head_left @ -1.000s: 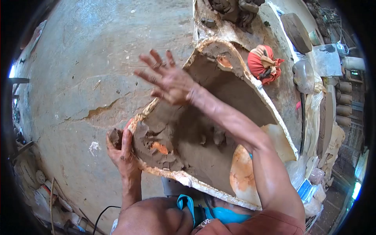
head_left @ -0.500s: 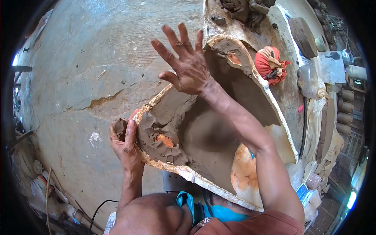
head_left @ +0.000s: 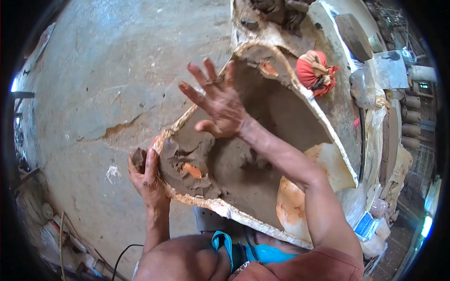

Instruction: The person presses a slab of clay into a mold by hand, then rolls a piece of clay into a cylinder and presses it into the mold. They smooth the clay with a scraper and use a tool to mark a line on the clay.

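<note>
A large triangular plaster-like mould (head_left: 228, 211) with a rough pale rim lies in front of me, lined with grey-brown wet clay (head_left: 290, 114). Orange shows through holes in the clay at the left corner (head_left: 191, 170) and at the top corner (head_left: 268, 68). My left hand (head_left: 149, 180) is at the mould's left corner, its fingers closed round a dark lump of clay (head_left: 139, 159) and its thumb beside the rim. Fingers spread and holding nothing, my right hand (head_left: 218, 103) is over the mould's upper left edge. Whether its palm touches the clay is hidden.
A red cloth bundle (head_left: 317, 72) sits beside the mould's right edge. Behind the mould is a heap of dark clay (head_left: 286, 11). A clay slab (head_left: 353, 36) and a grey box (head_left: 390, 69) are at the right. The grey surface (head_left: 103, 89) has a long crack.
My right hand has come down towards the mould's clay, fingers still spread. My left hand keeps its lump at the corner. The view has shifted slightly.
</note>
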Available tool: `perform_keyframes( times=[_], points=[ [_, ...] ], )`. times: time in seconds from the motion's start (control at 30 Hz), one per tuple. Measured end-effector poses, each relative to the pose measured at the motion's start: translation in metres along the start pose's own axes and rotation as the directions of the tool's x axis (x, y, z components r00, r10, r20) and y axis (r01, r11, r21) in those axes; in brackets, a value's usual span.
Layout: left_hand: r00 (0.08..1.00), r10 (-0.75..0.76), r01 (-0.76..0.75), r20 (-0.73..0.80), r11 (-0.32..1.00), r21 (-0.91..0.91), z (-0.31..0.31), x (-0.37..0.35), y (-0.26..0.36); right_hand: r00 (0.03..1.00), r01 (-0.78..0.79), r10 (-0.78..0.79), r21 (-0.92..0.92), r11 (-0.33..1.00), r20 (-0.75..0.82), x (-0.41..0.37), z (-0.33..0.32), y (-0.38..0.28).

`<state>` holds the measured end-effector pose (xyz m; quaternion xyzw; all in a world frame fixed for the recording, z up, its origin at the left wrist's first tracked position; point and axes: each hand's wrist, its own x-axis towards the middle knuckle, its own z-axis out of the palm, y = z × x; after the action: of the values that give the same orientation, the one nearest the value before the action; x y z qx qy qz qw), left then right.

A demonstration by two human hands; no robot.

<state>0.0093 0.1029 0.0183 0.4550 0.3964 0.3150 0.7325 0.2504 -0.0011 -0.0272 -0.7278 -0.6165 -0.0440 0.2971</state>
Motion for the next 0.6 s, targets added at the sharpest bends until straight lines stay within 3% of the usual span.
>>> perform_keyframes(
  times=[0.07,0.13,0.17,0.2,0.27,0.3,0.4,0.47,0.57,0.6],
  points=[
    [1.0,-0.002,0.002,0.01,1.0,0.009,-0.008,-0.008,0.001,0.999,0.029,-0.027,-0.058,0.998,0.043,-0.018,0.005,-0.001],
    [0.999,0.028,-0.027,-0.044,0.999,0.039,0.001,0.001,0.001,0.969,0.097,-0.061,-0.143,0.985,0.239,-0.027,0.029,0.026],
    [0.997,0.01,-0.007,-0.076,0.999,0.042,0.005,0.001,0.002,0.967,0.069,-0.036,-0.126,0.99,0.251,-0.027,0.03,0.024],
    [0.997,0.014,-0.011,-0.072,0.999,0.038,0.008,0.0,0.005,0.968,0.071,-0.036,-0.133,0.989,0.248,-0.029,0.023,0.015],
    [0.998,0.02,-0.017,-0.061,0.999,0.043,0.013,-0.003,0.009,0.996,0.08,-0.08,-0.008,0.997,0.047,-0.025,0.009,-0.003],
    [0.998,-0.001,0.005,-0.068,0.998,0.055,0.004,-0.008,0.004,0.963,0.264,-0.267,-0.222,0.939,0.016,-0.029,0.005,0.001],
    [0.997,0.069,-0.068,-0.027,0.998,0.019,0.005,0.005,0.003,0.976,0.217,-0.199,-0.275,0.937,0.09,-0.032,0.015,0.038],
    [0.996,0.023,-0.013,-0.092,0.994,0.104,0.014,-0.003,0.011,0.981,0.184,-0.16,-0.282,0.942,0.107,-0.041,0.013,0.032],
    [0.996,0.011,-0.007,-0.085,0.999,0.052,0.018,-0.008,0.01,0.917,0.39,-0.396,-0.302,0.87,0.045,-0.041,-0.001,0.032],
    [0.999,0.014,-0.012,-0.05,0.999,0.053,0.016,-0.008,0.014,0.922,0.38,-0.386,-0.297,0.876,0.038,-0.045,0.001,0.042]
  ],
)
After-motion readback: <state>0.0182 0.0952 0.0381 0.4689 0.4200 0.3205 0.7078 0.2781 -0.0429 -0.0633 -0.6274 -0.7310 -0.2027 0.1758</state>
